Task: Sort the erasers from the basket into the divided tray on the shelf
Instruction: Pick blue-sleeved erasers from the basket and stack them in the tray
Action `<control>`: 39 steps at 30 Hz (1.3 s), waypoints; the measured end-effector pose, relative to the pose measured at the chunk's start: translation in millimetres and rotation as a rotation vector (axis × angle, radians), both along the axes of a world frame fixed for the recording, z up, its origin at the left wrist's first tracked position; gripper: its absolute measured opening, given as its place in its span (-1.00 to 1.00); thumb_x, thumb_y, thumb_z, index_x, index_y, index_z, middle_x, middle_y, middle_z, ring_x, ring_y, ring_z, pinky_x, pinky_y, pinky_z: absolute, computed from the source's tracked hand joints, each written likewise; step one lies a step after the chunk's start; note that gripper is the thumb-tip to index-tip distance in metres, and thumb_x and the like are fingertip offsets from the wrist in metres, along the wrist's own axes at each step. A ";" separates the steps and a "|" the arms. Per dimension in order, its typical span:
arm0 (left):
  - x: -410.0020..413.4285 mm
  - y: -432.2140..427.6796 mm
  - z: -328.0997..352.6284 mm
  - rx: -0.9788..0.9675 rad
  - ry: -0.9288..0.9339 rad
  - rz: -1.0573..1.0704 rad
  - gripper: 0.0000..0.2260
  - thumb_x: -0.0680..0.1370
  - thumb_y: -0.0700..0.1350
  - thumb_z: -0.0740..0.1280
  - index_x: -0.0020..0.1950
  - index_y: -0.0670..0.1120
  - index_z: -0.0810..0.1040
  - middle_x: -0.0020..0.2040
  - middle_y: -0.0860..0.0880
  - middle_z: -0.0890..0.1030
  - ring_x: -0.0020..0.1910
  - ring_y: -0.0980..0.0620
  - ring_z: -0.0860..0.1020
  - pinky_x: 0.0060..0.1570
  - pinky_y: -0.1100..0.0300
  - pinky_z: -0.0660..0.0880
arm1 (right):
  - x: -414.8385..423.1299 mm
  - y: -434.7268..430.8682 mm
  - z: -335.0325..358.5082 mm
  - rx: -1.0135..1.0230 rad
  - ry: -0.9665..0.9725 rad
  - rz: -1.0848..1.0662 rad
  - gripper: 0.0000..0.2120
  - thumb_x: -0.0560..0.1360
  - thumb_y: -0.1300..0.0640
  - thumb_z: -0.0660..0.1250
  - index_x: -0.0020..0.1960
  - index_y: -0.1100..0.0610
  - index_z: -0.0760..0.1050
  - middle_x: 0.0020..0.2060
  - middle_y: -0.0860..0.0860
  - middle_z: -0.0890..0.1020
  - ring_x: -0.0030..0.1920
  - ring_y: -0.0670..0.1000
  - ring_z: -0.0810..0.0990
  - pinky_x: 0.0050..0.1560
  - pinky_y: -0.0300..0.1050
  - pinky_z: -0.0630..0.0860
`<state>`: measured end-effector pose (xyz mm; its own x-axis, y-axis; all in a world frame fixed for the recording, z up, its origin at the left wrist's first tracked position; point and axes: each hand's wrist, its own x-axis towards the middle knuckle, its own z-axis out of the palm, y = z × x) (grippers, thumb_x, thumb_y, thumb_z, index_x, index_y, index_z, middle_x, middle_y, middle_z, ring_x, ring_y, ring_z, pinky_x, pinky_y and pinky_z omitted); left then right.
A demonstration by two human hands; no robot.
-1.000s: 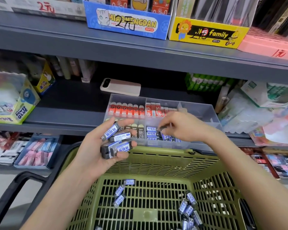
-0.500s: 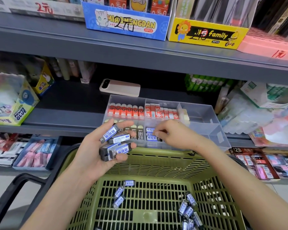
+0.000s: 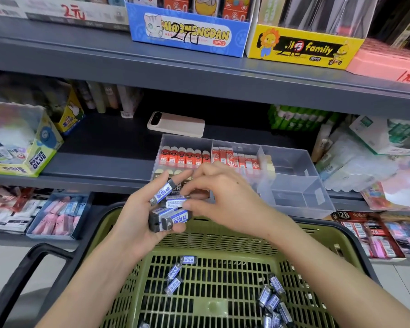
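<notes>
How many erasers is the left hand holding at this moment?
4 visible in the left hand: a tilted eraser on top, a middle eraser which the right hand pinches, then a lower eraser and a bottom eraser. Others may be hidden underneath.

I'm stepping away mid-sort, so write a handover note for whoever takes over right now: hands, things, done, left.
Left hand grips a stack of blue-labelled dark erasers; right hand pinches one of them.
Done: red-sleeved erasers stand in rows in the clear divided plastic tray on the grey shelf.
Left: place the held stack, then the loose erasers in the green plastic basket.
</notes>
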<state>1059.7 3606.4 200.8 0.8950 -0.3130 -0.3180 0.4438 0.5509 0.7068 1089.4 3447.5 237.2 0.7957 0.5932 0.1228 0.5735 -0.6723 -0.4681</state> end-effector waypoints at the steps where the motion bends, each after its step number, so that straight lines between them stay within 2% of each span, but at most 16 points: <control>1: -0.5 0.6 -0.4 -0.011 -0.002 -0.013 -0.60 0.49 0.11 0.24 0.20 -0.09 0.62 -0.03 -0.18 0.67 -0.37 0.01 0.59 -0.55 0.26 0.43 | -0.3 -1.0 -0.1 0.040 0.051 0.020 -0.84 0.46 0.02 0.38 0.02 0.04 0.60 -0.13 -0.25 0.46 0.05 -0.04 0.42 0.12 -0.20 0.30; 4: 0.3 3.9 -1.0 0.018 -0.032 -0.023 -0.59 0.49 0.12 0.23 0.19 -0.08 0.62 0.07 -0.23 0.65 -0.22 -0.12 0.64 -0.56 0.26 0.43 | 4.6 -15.6 3.5 0.210 0.200 -0.029 -0.94 0.46 0.12 0.40 -0.08 0.06 0.56 -0.18 -0.24 0.52 -0.09 -0.21 0.49 -0.04 -0.39 0.36; 6: 1.6 6.6 -2.0 0.045 -0.042 -0.006 -0.59 0.47 0.12 0.25 0.12 -0.11 0.65 -0.01 -0.21 0.66 -0.24 -0.12 0.61 -0.58 0.26 0.42 | 14.1 -37.2 7.0 0.303 0.198 -0.198 -0.89 0.44 0.15 0.42 -0.12 -0.02 0.51 -0.26 -0.16 0.54 -0.25 -0.27 0.48 -0.18 -0.45 0.36; 8: 2.2 7.9 -3.6 0.046 -0.038 0.008 -0.59 0.47 0.14 0.25 0.04 -0.15 0.67 -0.23 -0.17 0.62 -0.32 -0.08 0.57 -0.62 0.25 0.38 | 23.8 -59.7 5.9 0.196 0.128 -0.372 -0.87 0.41 0.15 0.44 -0.13 -0.03 0.53 -0.30 -0.13 0.55 -0.28 -0.21 0.50 -0.16 -0.31 0.43; 10: 2.4 7.0 -5.2 0.050 -0.033 0.009 -0.57 0.47 0.17 0.23 -0.01 -0.16 0.66 -0.34 -0.13 0.53 -0.36 -0.06 0.54 -0.64 0.26 0.34 | 27.7 -69.2 0.0 -0.036 0.073 -0.446 -0.91 0.39 0.14 0.45 -0.12 0.02 0.58 -0.28 -0.14 0.56 -0.17 -0.08 0.54 -0.09 -0.14 0.46; 12: 2.3 4.8 -6.9 0.069 -0.035 -0.001 -0.54 0.47 0.22 0.22 -0.03 -0.15 0.66 -0.37 -0.11 0.51 -0.38 -0.04 0.53 -0.65 0.27 0.31 | 26.9 -67.0 -9.5 -0.161 0.035 -0.461 -0.89 0.39 0.08 0.44 -0.09 0.02 0.60 -0.25 -0.17 0.54 -0.12 -0.06 0.53 -0.14 -0.17 0.41; 16: 2.0 2.2 -9.5 0.084 -0.036 -0.004 -0.46 0.44 0.30 0.19 -0.04 -0.14 0.67 -0.37 -0.11 0.51 -0.38 -0.04 0.52 -0.63 0.29 0.29 | 27.0 -51.6 -22.6 -0.234 -0.053 -0.482 -0.89 0.41 0.03 0.40 -0.07 -0.02 0.61 -0.16 -0.12 0.64 0.01 0.00 0.53 -0.20 -0.18 0.38; 18: 2.5 2.4 -10.8 0.064 -0.029 -0.004 -0.43 0.45 0.32 0.17 -0.03 -0.16 0.66 -0.37 -0.12 0.51 -0.38 -0.06 0.52 -0.62 0.29 0.30 | 28.2 -44.1 -28.9 -0.251 -0.025 -0.463 -0.89 0.44 0.08 0.36 -0.06 0.00 0.62 -0.16 -0.09 0.66 0.07 0.04 0.51 -0.05 -0.11 0.44; 21: 2.9 3.0 -12.0 0.031 -0.015 -0.011 -0.39 0.45 0.34 0.15 -0.04 -0.18 0.66 -0.36 -0.13 0.51 -0.36 -0.08 0.51 -0.62 0.27 0.30 | 31.6 -42.2 -31.7 -0.237 0.067 -0.440 -0.84 0.48 0.11 0.30 -0.02 -0.02 0.63 -0.10 -0.12 0.67 0.03 -0.05 0.53 0.23 0.01 0.34; 25: 2.6 2.1 -11.1 0.020 0.007 -0.036 -0.33 0.42 0.38 0.13 -0.12 -0.20 0.67 -0.34 -0.14 0.53 -0.36 -0.08 0.52 -0.61 0.28 0.31 | 30.2 -43.2 -26.4 -0.272 0.028 -0.393 -0.80 0.54 0.04 0.23 -0.05 0.00 0.63 -0.12 -0.11 0.67 0.02 -0.05 0.52 0.22 0.02 0.35; 27: 1.9 1.1 -10.6 0.038 0.007 -0.059 -0.29 0.41 0.40 0.10 -0.12 -0.23 0.67 -0.35 -0.13 0.54 -0.37 -0.06 0.53 -0.62 0.29 0.32 | 21.0 -35.0 -20.9 -0.066 -0.053 -0.349 -0.77 0.52 -0.06 0.23 -0.06 -0.01 0.63 -0.15 -0.13 0.65 -0.11 -0.16 0.52 0.09 -0.09 0.43; 29: 0.8 -0.2 -10.1 0.057 -0.001 -0.072 -0.27 0.41 0.42 0.07 -0.13 -0.22 0.68 -0.35 -0.14 0.54 -0.38 -0.06 0.54 -0.62 0.28 0.33 | 7.5 -20.3 -11.2 0.179 0.029 -0.257 -0.69 0.46 -0.18 0.24 0.03 -0.05 0.61 -0.11 -0.17 0.61 -0.09 -0.22 0.48 -0.01 -0.22 0.40; 31: -0.9 -1.7 -9.5 0.067 -0.006 -0.083 -0.29 0.40 0.43 0.07 -0.16 -0.17 0.68 -0.36 -0.16 0.54 -0.40 -0.07 0.55 -0.63 0.27 0.34 | -3.7 -6.1 -7.0 0.160 0.044 -0.170 -0.64 0.42 -0.21 0.30 0.10 -0.04 0.60 -0.03 -0.15 0.57 0.03 -0.15 0.46 0.06 -0.22 0.34; 34: -2.7 -3.1 -8.8 0.096 0.003 -0.118 -0.27 0.39 0.44 0.07 -0.14 -0.18 0.69 -0.37 -0.19 0.54 -0.42 -0.07 0.55 -0.63 0.28 0.35 | -13.7 6.7 -7.2 0.176 0.062 -0.142 -0.74 0.41 -0.04 0.41 0.04 0.05 0.63 -0.03 -0.13 0.52 0.09 -0.08 0.43 0.14 -0.16 0.31; 37: -3.1 -2.4 -8.3 0.100 -0.021 -0.139 -0.28 0.39 0.43 0.08 -0.07 -0.17 0.68 -0.35 -0.18 0.54 -0.42 -0.06 0.54 -0.61 0.28 0.36 | -16.6 2.8 -0.3 0.510 0.350 -0.117 -0.94 0.43 0.17 0.43 -0.11 0.07 0.57 -0.03 -0.09 0.57 0.01 0.04 0.56 0.04 -0.17 0.44; 39: -2.8 -1.6 -8.2 0.096 -0.018 -0.140 -0.32 0.44 0.37 0.10 -0.01 -0.20 0.67 -0.33 -0.17 0.54 -0.39 -0.05 0.52 -0.60 0.28 0.35 | -10.1 -10.4 5.2 0.771 0.482 -0.203 -0.90 0.47 0.27 0.36 -0.13 0.09 0.50 -0.08 0.04 0.63 -0.15 0.10 0.62 -0.09 -0.20 0.54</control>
